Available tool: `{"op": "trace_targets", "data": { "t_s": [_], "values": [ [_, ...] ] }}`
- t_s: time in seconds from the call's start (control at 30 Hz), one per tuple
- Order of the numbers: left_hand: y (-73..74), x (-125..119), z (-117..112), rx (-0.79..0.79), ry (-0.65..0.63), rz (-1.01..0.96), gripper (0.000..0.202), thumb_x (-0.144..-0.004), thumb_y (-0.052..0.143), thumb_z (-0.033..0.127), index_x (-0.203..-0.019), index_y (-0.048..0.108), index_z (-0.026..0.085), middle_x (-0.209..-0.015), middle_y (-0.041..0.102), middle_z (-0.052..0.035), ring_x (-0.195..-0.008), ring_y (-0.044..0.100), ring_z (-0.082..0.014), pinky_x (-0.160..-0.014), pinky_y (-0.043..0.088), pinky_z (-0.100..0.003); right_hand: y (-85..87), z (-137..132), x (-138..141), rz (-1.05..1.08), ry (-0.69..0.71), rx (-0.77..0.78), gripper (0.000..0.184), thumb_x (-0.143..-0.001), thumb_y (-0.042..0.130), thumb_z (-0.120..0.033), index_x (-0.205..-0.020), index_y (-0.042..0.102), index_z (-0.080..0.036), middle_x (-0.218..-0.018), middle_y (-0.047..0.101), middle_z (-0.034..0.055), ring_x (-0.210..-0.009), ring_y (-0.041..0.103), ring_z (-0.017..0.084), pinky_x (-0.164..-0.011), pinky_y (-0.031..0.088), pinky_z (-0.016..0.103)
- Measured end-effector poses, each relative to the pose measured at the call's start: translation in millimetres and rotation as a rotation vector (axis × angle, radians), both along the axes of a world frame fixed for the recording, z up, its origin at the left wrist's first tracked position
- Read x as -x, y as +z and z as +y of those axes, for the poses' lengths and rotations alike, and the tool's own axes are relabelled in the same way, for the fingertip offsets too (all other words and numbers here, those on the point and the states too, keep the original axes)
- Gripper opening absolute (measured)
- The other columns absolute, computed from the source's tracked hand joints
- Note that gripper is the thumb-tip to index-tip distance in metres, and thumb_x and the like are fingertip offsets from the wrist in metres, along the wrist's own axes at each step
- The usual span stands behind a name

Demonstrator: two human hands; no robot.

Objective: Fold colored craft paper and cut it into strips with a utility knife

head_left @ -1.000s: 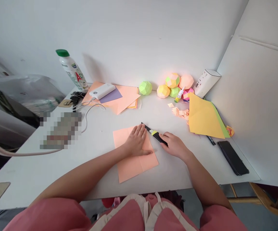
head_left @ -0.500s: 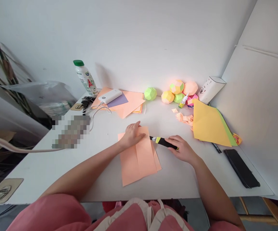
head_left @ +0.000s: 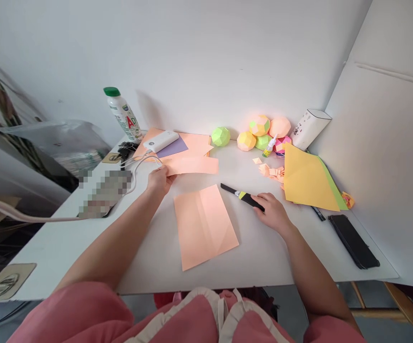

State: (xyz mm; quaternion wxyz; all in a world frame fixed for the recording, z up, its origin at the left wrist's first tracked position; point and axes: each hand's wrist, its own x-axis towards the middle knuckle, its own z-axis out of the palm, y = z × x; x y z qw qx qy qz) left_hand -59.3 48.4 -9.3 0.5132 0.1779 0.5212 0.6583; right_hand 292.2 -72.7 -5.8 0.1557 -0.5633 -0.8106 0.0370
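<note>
Narrow peach paper strip (head_left: 192, 165), flat and long, was pinched at its near end by left hand (head_left: 160, 180), just beyond creased peach paper sheet (head_left: 204, 224). Right hand (head_left: 273, 212) gripped black-and-yellow utility knife (head_left: 242, 196), right of that sheet.

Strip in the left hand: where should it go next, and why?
Probably lay the strip down on the table beside the sheet. The left hand pinches it by one end, apart from the sheet, while the right hand holds the knife on the sheet's other side.
</note>
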Motion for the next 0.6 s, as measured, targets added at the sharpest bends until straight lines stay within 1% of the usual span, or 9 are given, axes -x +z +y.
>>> {"op": "trace_targets", "data": {
  "t_s": [0.1,0.2,0.27,0.33,0.4,0.43,0.47,0.5,0.6],
  "values": [
    [-3.3,-7,-1,-0.001,0.045,-0.118,0.022,-0.079,0.046,-0.002,-0.082,0.055,0.017,-0.078,0.061,-0.0023,-0.080,0.065,-0.0139,-0.069,0.057,-0.026,-1.2,0,0,-0.035,-0.041,0.028,0.040,-0.088,0.050,-0.020,-0.126,0.061,-0.024,-0.111,0.064,0.0082,-0.106,0.056,0.024,-0.084,0.054,0.039],
    [-4.6,-12,-1,-0.007,0.062,-0.199,0.027,-0.078,0.042,-0.003,-0.089,0.056,0.017,-0.081,0.064,-0.0034,-0.086,0.066,-0.0156,-0.074,0.057,-0.029,-1.5,0,1,-0.069,-0.106,0.050,0.040,-0.089,0.049,-0.021,-0.127,0.060,-0.024,-0.112,0.064,0.0083,-0.108,0.056,0.025,-0.083,0.054,0.038],
    [-5.3,-12,1,0.011,0.071,-0.236,0.029,-0.076,0.041,-0.005,-0.088,0.055,0.018,-0.079,0.063,-0.0022,-0.080,0.066,-0.0147,-0.071,0.057,-0.028,-0.3,0,2,-0.095,-0.139,0.072,0.040,-0.090,0.049,-0.022,-0.128,0.060,-0.022,-0.113,0.065,0.0088,-0.109,0.055,0.025,-0.083,0.053,0.037],
    [-6.7,-9,2,0.051,0.083,-0.252,0.027,-0.074,0.041,-0.005,-0.081,0.052,0.018,-0.071,0.059,0.0004,-0.066,0.062,-0.0120,-0.061,0.054,-0.024,1.6,0,3,-0.123,-0.146,0.099,0.039,-0.090,0.050,-0.022,-0.128,0.059,-0.021,-0.113,0.065,0.0091,-0.110,0.055,0.024,-0.084,0.052,0.036],
    [-8.3,-6,3,0.092,0.080,-0.253,0.024,-0.073,0.042,-0.005,-0.072,0.045,0.018,-0.060,0.049,0.0037,-0.050,0.052,-0.0087,-0.048,0.045,-0.018,3.8,0,5,-0.146,-0.138,0.113,0.039,-0.090,0.051,-0.023,-0.127,0.060,-0.020,-0.113,0.065,0.0094,-0.110,0.056,0.025,-0.085,0.051,0.036],
    [-8.8,-5,3,0.106,0.072,-0.250,0.024,-0.073,0.043,-0.005,-0.069,0.041,0.019,-0.057,0.044,0.0052,-0.045,0.047,-0.0074,-0.044,0.040,-0.017,4.7,-1,5,-0.151,-0.132,0.116,0.038,-0.090,0.051,-0.023,-0.127,0.060,-0.020,-0.113,0.065,0.0094,-0.110,0.056,0.025,-0.085,0.051,0.036],
    [-9.2,-4,2,0.113,0.062,-0.244,0.025,-0.074,0.043,-0.005,-0.068,0.039,0.019,-0.055,0.040,0.0062,-0.042,0.043,-0.0064,-0.041,0.037,-0.016,5.4,-1,5,-0.152,-0.126,0.115,0.038,-0.090,0.051,-0.023,-0.127,0.060,-0.020,-0.113,0.065,0.0094,-0.110,0.056,0.025,-0.085,0.051,0.037],
    [-9.2,-3,2,0.115,0.053,-0.236,0.025,-0.076,0.043,-0.004,-0.068,0.037,0.019,-0.055,0.039,0.0065,-0.042,0.042,-0.0059,-0.041,0.036,-0.015,5.8,-1,6,-0.152,-0.120,0.114,0.038,-0.090,0.050,-0.023,-0.127,0.059,-0.020,-0.113,0.065,0.0094,-0.109,0.056,0.025,-0.084,0.052,0.037],
    [-7.4,-3,3,0.113,0.033,-0.177,0.022,-0.084,0.038,0.000,-0.073,0.038,0.019,-0.064,0.046,0.0035,-0.051,0.051,-0.0056,-0.047,0.043,-0.015,6.4,-2,6,-0.152,-0.113,0.115,0.039,-0.091,0.050,-0.022,-0.128,0.059,-0.019,-0.113,0.065,0.0095,-0.109,0.056,0.025,-0.084,0.052,0.038]
  ]
}}
